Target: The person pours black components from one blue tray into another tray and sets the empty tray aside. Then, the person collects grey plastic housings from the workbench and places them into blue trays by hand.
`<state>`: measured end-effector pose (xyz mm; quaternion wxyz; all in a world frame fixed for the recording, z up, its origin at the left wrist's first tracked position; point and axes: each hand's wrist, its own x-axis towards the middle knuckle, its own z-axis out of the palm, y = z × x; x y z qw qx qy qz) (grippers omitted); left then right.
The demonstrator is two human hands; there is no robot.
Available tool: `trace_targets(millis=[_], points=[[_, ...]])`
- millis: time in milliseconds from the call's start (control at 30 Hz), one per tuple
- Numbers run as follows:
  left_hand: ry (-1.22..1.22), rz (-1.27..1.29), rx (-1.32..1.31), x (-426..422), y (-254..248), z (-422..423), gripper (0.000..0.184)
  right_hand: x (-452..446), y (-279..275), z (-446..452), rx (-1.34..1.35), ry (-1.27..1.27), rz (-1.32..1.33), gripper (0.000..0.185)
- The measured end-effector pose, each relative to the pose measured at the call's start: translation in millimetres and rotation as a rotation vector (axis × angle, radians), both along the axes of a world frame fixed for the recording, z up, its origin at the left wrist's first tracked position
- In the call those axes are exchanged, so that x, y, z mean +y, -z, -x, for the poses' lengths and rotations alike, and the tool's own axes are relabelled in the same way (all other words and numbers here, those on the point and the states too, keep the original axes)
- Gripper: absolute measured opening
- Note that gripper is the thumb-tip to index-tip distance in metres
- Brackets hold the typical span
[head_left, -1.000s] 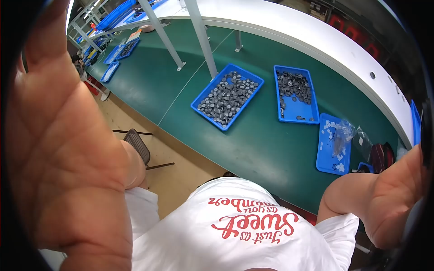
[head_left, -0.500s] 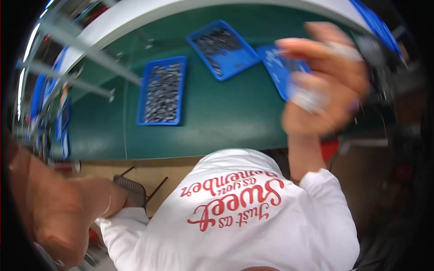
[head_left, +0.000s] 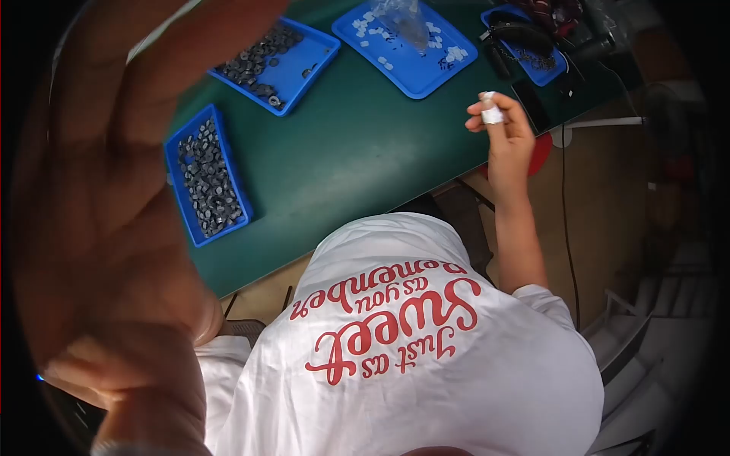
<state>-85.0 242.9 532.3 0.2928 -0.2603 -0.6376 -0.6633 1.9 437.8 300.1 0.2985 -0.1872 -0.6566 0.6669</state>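
Note:
My left hand (head_left: 114,220) looms very close to the camera and fills the left side. Its palm shows and its fingers stretch up, some cut off by the top edge; it looks open, with nothing visible in it. My right hand (head_left: 511,129) is held above the right part of the green table, small and farther away. Its fingers are curled in toward the thumb, which has a white wrap (head_left: 493,115) around it. Whether anything sits between those fingers is hidden. The nearest container to it is a blue tray (head_left: 417,90) with small white pieces and a clear plastic bag (head_left: 403,24).
Two blue trays of small dark parts stand on the left, one upright rectangular tray (head_left: 245,215) and one tilted tray (head_left: 304,80). At the back right lies a blue tray (head_left: 544,76) under a black pouch (head_left: 521,34). A cable (head_left: 564,205) hangs right of the table (head_left: 334,167).
My right hand has moved away from the camera, and its spread fingers have curled in. My left hand has risen closer to the lens. The view has turned to the right, showing more of the table.

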Motion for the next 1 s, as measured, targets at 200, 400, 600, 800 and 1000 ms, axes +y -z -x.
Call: trace_targets(millis=[200, 400, 600, 800, 1000], points=[[0.115, 0.121, -0.112, -4.3, 20.7, 41.5, 0.055, 130.7, 149.1, 1.9, -0.345, 0.268, 0.172, 0.022], [0.2, 0.23, -0.21, 26.7, 31.7, 57.0, 0.055, 251.0, 202.6, 63.8, -0.708, 0.275, -0.459, 0.051], [0.321, 0.301, -0.285, 38.1, 37.4, 78.6, 0.055, 270.0, 219.8, 100.1, -1.149, 0.173, -1.095, 0.061], [0.259, 0.333, -0.323, -4.2, 77.7, 77.9, 0.064, 274.7, 246.2, 74.9, -1.11, 0.12, -1.092, 0.051], [0.315, 0.133, -0.501, -0.6, 106.7, 80.2, 0.049, 268.5, 240.2, 61.4, -0.933, 0.101, -1.057, 0.057]])
